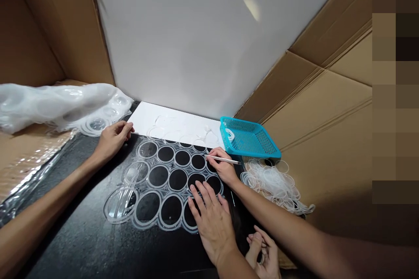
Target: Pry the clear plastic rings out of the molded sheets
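My left hand (pixel 114 137) has its fingers curled together over the black tabletop, beside the far left corner of a clear sheet (pixel 139 187) of joined rings; nothing shows in it. Low in the view my right hand (pixel 265 253) is curled, thumb against the fingers, with nothing visible in it. Another person's arms reach in from the right. Their left hand (pixel 212 222) lies flat on the sheet's near right part. A thin white pen-like tool (pixel 225 159) is in their right hand (pixel 222 166), its tip over a ring. Black discs of table show through the rings.
A turquoise basket (pixel 250 137) stands at the back right with some white rings in it. Loose translucent rings (pixel 273 185) are heaped below it. At left, a bundle of plastic sheets (pixel 62 107) lies on cardboard. White board (pixel 176 118) and cardboard walls (pixel 327 104) enclose the table.
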Motion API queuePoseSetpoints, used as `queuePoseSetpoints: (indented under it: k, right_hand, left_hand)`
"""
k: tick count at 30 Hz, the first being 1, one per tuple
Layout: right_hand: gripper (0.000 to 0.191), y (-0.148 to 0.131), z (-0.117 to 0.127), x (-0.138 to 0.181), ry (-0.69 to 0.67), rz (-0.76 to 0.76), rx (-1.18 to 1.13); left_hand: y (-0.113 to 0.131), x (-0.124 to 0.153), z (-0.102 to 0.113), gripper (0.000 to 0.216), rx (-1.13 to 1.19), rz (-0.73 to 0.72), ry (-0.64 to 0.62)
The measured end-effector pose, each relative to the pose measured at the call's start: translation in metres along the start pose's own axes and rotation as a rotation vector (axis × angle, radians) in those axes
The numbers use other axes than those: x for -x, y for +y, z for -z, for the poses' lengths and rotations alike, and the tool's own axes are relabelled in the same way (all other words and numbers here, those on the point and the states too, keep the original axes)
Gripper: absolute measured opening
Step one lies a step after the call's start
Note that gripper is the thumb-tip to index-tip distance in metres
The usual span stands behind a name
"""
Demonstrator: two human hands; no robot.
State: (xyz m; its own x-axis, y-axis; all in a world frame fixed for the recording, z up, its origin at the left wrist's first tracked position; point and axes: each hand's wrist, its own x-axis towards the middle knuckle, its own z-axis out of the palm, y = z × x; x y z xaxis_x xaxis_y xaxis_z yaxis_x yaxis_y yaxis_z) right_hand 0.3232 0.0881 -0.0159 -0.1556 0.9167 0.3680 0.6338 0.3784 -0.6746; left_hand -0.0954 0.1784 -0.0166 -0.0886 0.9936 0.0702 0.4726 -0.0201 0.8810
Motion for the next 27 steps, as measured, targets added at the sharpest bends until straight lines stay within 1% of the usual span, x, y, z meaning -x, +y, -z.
queuePoseSetpoints:
  k: [7,17,22,27]
  right_hand:
    - [0.023,-0.014,0.002,0.001,0.000,-0.044,-0.033]
    - [0.018,-0.017,0.001,-0.001,0.014,-0.091,-0.071]
    - [0.017,-0.017,0.000,0.000,0.022,-0.103,-0.086]
    - [0.016,-0.024,0.005,-0.002,0.022,-0.100,-0.109]
  left_hand:
    - [0.006,0.007,0.001,0.033,0.045,0.014,0.024]
    - [0.012,0.008,-0.005,0.034,0.098,-0.071,0.087]
    - [0.014,0.008,-0.005,0.036,0.096,-0.086,0.088]
    - [0.014,0.009,-0.005,0.037,0.085,-0.089,0.075]
